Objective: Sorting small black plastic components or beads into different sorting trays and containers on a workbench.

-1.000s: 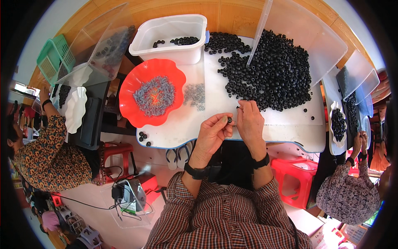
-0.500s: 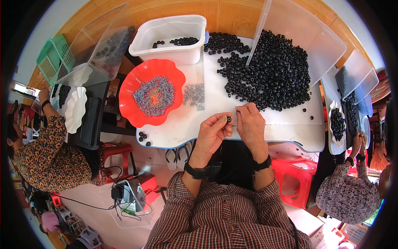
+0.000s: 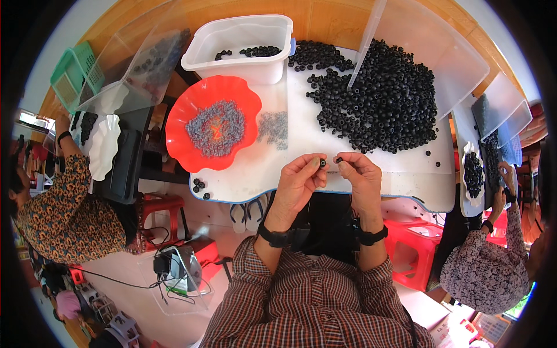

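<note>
Between thumb and fingers, my left hand [image 3: 297, 184] pinches a small black ring-shaped part [image 3: 322, 163], its round hole facing up. Close to its right, my right hand [image 3: 364, 181] is closed in a pinch on another small black piece [image 3: 339, 160], mostly covered by the fingertips. The two pieces are apart, over the table's near edge. Beyond my hands spreads a big heap of black ring-shaped parts [image 3: 383, 101]. To the left sits a red scalloped bowl [image 3: 180, 136] with many tiny greyish clear pieces [image 3: 217, 127] in it.
A white tub [image 3: 243, 72] holding some black parts stands at the back. A clear plastic bin [image 3: 447, 69] leans over the heap. Several black parts [image 3: 199, 188] lie at the table's left corner. Co-workers sit left and right; a red stool [image 3: 409, 249] is beside me.
My right hand has turned and drawn slightly right and down, and a black piece now shows at its fingertips. The left hand still holds its ring-shaped part in nearly the same place.
</note>
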Available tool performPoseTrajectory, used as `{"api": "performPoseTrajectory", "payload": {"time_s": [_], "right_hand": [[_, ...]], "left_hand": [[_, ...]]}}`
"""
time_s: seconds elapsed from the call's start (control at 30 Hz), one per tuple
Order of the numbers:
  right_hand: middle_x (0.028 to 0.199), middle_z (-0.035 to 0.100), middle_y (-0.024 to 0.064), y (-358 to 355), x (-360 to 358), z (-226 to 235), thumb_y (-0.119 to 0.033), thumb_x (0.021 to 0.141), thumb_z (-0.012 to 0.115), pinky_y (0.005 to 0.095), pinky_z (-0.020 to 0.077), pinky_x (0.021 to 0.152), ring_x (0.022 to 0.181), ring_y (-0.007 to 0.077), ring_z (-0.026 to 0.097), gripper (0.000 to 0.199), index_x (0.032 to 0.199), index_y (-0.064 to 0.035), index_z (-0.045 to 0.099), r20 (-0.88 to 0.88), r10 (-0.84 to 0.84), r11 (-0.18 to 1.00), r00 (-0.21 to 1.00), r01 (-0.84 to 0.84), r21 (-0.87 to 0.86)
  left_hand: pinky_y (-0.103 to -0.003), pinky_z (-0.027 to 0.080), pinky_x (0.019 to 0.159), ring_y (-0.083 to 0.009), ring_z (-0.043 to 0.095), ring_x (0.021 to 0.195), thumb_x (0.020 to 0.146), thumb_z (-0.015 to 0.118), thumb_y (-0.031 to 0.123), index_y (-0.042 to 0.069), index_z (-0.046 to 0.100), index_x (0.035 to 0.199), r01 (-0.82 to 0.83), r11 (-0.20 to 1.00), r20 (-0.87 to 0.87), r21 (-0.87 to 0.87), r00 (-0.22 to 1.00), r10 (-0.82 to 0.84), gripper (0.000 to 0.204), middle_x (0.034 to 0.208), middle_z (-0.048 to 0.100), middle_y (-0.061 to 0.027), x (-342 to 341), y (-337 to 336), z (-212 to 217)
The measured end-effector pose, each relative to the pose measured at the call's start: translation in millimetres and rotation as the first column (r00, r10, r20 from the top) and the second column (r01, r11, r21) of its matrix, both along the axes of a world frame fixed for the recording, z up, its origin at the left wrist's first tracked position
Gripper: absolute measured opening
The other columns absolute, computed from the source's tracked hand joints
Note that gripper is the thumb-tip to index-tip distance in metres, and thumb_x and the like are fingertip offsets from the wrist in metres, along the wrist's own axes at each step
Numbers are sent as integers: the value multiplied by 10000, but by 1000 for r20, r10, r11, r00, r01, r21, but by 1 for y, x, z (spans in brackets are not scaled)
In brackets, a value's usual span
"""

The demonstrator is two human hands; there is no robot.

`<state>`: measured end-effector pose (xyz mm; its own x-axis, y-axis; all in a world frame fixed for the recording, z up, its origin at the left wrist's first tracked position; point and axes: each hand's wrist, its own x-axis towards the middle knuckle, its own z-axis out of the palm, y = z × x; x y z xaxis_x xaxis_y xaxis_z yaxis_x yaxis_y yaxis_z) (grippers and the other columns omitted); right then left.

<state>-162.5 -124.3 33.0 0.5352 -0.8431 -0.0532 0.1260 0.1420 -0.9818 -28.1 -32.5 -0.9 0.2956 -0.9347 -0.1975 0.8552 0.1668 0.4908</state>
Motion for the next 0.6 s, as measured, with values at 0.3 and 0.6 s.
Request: {"api": "performPoseTrajectory", "payload": {"time_s": [0.3, 0.6], "right_hand": [[943, 681, 29, 5, 0, -5, -46, 893, 673, 215, 469, 766, 820, 69, 584, 159, 1044, 3, 665, 73, 34, 996, 997, -40, 78], [925, 667, 7, 9, 4, -5, -45, 893, 676, 215, 469, 784, 829, 64, 588, 149, 1036, -3, 662, 106, 47, 998, 993, -51, 34]], "left_hand": [[-248, 512, 631, -134, 626, 736, 971, 569, 104, -30, 629, 1131, -9, 1000, -9, -22, 1000, 8, 218, 946, 680, -105, -1, -1, -3], [-255, 542, 639, -139, 647, 739, 973, 570, 110, -33, 629, 1135, -12, 999, -5, -44, 1000, 12, 224, 953, 688, -111, 0, -1, -5]]}}
